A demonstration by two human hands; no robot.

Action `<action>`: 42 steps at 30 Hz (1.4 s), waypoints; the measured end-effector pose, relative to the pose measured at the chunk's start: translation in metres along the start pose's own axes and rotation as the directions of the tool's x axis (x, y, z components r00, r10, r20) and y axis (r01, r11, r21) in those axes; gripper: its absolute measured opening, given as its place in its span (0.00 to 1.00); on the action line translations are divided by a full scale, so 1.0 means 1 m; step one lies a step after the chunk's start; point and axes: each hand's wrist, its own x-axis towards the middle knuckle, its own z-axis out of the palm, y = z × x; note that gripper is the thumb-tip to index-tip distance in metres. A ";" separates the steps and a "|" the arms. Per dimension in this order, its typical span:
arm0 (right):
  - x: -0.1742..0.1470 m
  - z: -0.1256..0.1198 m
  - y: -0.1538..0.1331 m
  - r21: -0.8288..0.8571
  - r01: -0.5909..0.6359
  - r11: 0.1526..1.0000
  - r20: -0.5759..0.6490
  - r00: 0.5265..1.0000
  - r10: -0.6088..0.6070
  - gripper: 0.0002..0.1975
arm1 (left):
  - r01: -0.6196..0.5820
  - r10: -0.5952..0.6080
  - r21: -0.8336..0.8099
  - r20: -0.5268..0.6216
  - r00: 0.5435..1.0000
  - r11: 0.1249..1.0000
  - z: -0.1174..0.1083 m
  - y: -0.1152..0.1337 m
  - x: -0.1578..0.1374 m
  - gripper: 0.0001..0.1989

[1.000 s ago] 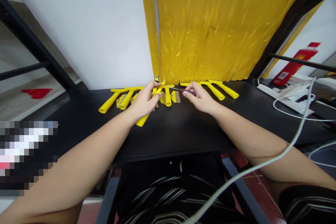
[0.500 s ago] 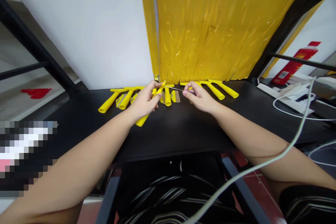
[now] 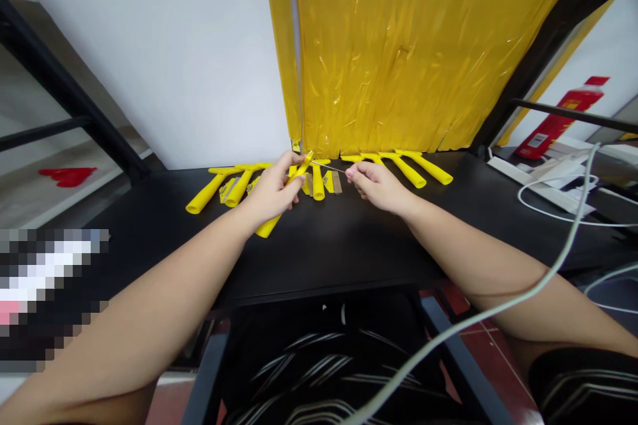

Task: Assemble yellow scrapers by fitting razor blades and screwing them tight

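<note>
Head view, nearest first: a pale cable (image 3: 569,242) loops across the lower right, over dark clothing with light stripes (image 3: 319,372), and two grey-blue bars run down on either side of the lap, with red tiled floor (image 3: 503,358) showing past them. Beyond lies the black tabletop (image 3: 329,252).

Above its middle, the left hand (image 3: 276,189) has its fingers wrapped round a yellow handle (image 3: 269,226), which slants with its wide end toward the person and its narrow end up and away. The right hand (image 3: 376,184) pinches a thin metal tool (image 3: 329,167) with its fingers drawn together; the grip end is hidden in the hand. The tool's shaft reaches across to the yellow handle's narrow end, though whether its tip touches cannot be told.

Farther back, similar yellow pieces lie in a row: two at the left (image 3: 202,199), one between the hands (image 3: 318,184), two at the right (image 3: 433,169). Small flat yellow parts (image 3: 327,181) and a brownish strip (image 3: 337,182) lie among them.

Behind the row rise a white panel (image 3: 174,46) and, to its right, glossy yellow sheeting (image 3: 399,46). Off to the right, a red bottle (image 3: 561,119) shows behind a dark crossbar; at far left, a red object (image 3: 70,176) rests on a shelf.
</note>
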 end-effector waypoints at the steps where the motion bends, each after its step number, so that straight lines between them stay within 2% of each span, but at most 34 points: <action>1: 0.000 0.001 0.000 0.071 -0.037 0.997 0.038 0.999 0.035 0.27 | 0.001 -0.002 0.007 0.007 1.000 1.000 0.000 -0.001 0.000 0.19; 4: 0.001 0.004 0.001 0.258 -0.157 0.953 0.130 0.983 0.126 0.29 | -0.013 0.013 -0.004 0.032 0.999 1.000 -0.001 -0.001 0.000 0.19; 7: 0.003 0.004 0.005 0.304 -0.190 0.934 0.141 0.978 0.153 0.29 | -0.034 0.034 -0.016 0.042 0.999 0.999 -0.001 0.001 0.000 0.18; 9: 0.003 0.004 0.005 0.236 -0.128 0.963 0.095 0.990 0.108 0.28 | -0.042 0.043 -0.009 0.035 0.998 0.999 -0.001 0.005 -0.001 0.17; 11: 0.000 0.004 0.003 0.086 -0.006 0.996 0.029 1.000 0.003 0.25 | -0.033 0.033 -0.017 0.020 0.999 0.999 -0.001 0.007 -0.001 0.17; 13: -0.003 0.005 -0.002 -0.082 0.112 0.990 -0.020 0.993 -0.114 0.21 | -0.013 0.013 -0.030 0.009 1.000 0.999 -0.002 0.008 -0.001 0.18; 16: -0.007 0.007 -0.010 -0.184 0.156 0.970 -0.066 0.983 -0.171 0.19 | 0.013 -0.012 -0.033 0.019 1.000 0.999 -0.003 0.005 0.000 0.20; 18: -0.007 0.008 -0.013 -0.123 0.114 0.986 -0.071 0.990 -0.123 0.20 | 0.018 -0.016 -0.045 0.030 0.999 0.999 -0.004 0.003 0.001 0.21; 21: -0.006 0.009 -0.012 0.103 -0.008 0.995 -0.012 1.000 0.009 0.23 | 0.004 -0.001 -0.080 0.035 0.999 0.997 -0.005 0.001 0.002 0.22; 25: -0.004 0.006 -0.011 0.397 -0.167 0.903 0.137 0.983 0.121 0.24 | -0.032 0.036 -0.103 0.038 0.999 0.994 -0.005 -0.001 0.001 0.22; 29: -0.004 0.006 -0.013 0.480 -0.250 0.841 0.232 0.961 0.153 0.21 | -0.078 0.080 -0.079 0.024 0.996 0.994 -0.007 -0.003 0.000 0.22; 31: -0.004 0.009 -0.012 0.450 -0.267 0.852 0.269 0.950 0.155 0.18 | -0.056 0.058 -0.070 0.028 0.998 0.996 -0.007 -0.004 0.001 0.21; 33: -0.003 0.013 -0.010 0.367 -0.237 0.899 0.298 0.946 0.128 0.15 | -0.033 0.033 -0.106 0.002 0.999 0.994 -0.005 -0.004 0.004 0.20; 36: -0.003 0.018 -0.006 0.206 -0.161 0.965 0.338 0.937 0.084 0.07 | 0.004 -0.034 -0.233 -0.123 0.992 0.973 -0.002 -0.002 0.010 0.17; 38: -0.004 0.017 -0.006 0.099 -0.116 0.988 0.360 0.930 0.073 0.06 | 0.069 -0.141 -0.334 -0.197 0.970 0.940 -0.001 -0.001 0.015 0.15; 42: -0.006 0.010 -0.006 -0.117 0.024 0.993 0.288 0.958 0.011 0.05 | 0.226 -0.361 -0.479 -0.210 0.909 0.848 -0.002 -0.001 0.020 0.08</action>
